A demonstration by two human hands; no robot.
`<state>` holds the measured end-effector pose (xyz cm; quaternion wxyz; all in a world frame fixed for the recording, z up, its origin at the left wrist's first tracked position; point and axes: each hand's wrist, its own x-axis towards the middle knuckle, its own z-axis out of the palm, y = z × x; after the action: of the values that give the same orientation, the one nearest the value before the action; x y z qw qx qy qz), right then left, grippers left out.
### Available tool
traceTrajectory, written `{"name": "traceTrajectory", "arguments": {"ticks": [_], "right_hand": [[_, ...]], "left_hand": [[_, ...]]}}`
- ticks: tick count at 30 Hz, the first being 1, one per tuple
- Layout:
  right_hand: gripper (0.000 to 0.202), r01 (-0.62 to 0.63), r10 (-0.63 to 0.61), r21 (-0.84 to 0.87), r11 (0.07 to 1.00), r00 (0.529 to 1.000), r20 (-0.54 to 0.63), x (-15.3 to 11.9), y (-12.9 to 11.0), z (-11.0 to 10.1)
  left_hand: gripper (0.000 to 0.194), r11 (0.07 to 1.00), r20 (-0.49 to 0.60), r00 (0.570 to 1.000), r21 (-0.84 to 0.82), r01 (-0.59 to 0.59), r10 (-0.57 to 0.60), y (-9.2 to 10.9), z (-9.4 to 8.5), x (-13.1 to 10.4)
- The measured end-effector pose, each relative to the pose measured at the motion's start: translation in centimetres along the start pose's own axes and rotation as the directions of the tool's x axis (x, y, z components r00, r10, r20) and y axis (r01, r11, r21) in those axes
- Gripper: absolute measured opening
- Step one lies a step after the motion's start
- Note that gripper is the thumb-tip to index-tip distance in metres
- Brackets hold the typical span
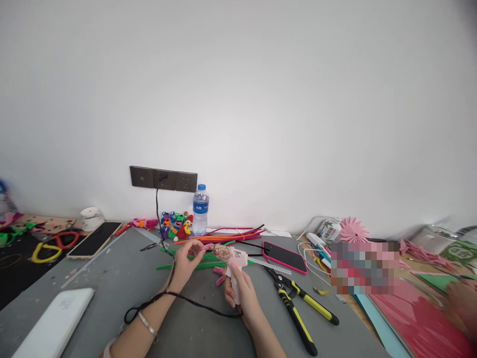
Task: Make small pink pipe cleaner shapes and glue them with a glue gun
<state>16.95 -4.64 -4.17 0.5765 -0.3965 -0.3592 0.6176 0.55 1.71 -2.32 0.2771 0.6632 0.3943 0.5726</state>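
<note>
My right hand is wrapped round the handle of a white and pink glue gun, whose black cord hangs from its base and loops over my left forearm. The gun's front end, crusted with something pinkish-brown, points left. My left hand pinches a small pink fuzzy piece at the gun's tip. Another pink fuzzy piece shows just behind my right hand. Green pipe cleaners lie on the grey mat behind both hands.
A water bottle stands by the wall near colourful fuzzy figures. Right of my hands lie a pink-edged phone and yellow-black pliers. A white box lies front left. Another person's hand is at far right.
</note>
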Motion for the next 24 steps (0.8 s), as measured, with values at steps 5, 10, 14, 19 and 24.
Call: {"name": "traceTrajectory", "arguments": {"ticks": [5,10,14,19,24], "right_hand": [[0.054,0.006,-0.006,-0.022,1.000,1.000,-0.001,-0.2,-0.2,-0.1],[0.056,0.008,-0.008,-0.054,0.999,1.000,0.000,-0.4,-0.9,0.2],[0.057,0.005,-0.007,-0.076,0.997,1.000,-0.021,-0.5,-1.1,0.3],[0.059,0.030,-0.034,-0.107,0.994,0.999,-0.037,-0.3,-0.6,-0.1],[0.060,0.054,-0.059,-0.090,0.994,0.997,-0.054,-0.1,-0.4,-0.2]], "left_hand": [[0.015,1.000,-0.006,1.000,0.004,-0.017,0.017,-0.1,0.0,0.0],[0.015,0.999,0.007,0.999,0.030,-0.034,0.034,-0.2,-0.1,-0.1],[0.016,0.998,0.011,0.999,0.051,-0.036,0.035,-0.4,0.0,-0.1],[0.014,0.997,0.011,0.999,0.062,-0.043,0.042,-0.7,0.0,-0.2],[0.015,0.997,0.018,0.999,0.068,-0.030,0.029,-1.0,0.0,-0.2]]}}
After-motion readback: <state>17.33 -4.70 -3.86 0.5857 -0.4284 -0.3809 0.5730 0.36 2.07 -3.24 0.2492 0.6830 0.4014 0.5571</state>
